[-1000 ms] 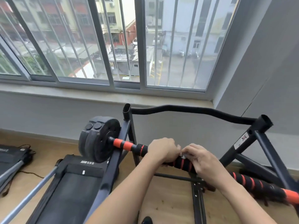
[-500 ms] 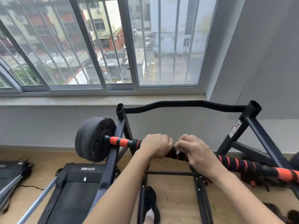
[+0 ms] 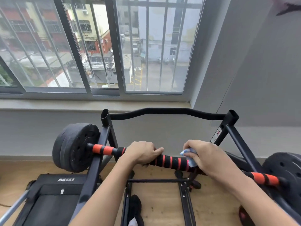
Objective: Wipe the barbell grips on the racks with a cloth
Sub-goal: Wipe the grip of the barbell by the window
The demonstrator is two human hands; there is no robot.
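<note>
A barbell with a black and orange striped foam grip [image 3: 171, 162] lies across a black metal rack [image 3: 104, 139]. Black weight plates sit at its left end [image 3: 73, 147] and right end [image 3: 285, 167]. My left hand [image 3: 141, 154] grips the bar left of the middle. My right hand [image 3: 206, 155] wraps a light blue cloth [image 3: 189, 154] around the bar further right. A bare stretch of striped grip shows between the two hands.
A treadmill [image 3: 52, 198] lies on the wooden floor at lower left, close to the rack's left upright. A barred window [image 3: 97, 46] and grey wall stand just behind the rack. My foot in a dark shoe [image 3: 135, 209] stands between the rack's base rails.
My right hand has slid to the right along the bar with the cloth, opening a gap between the hands. The left hand stays gripping the bar. The view has shifted closer and lower.
</note>
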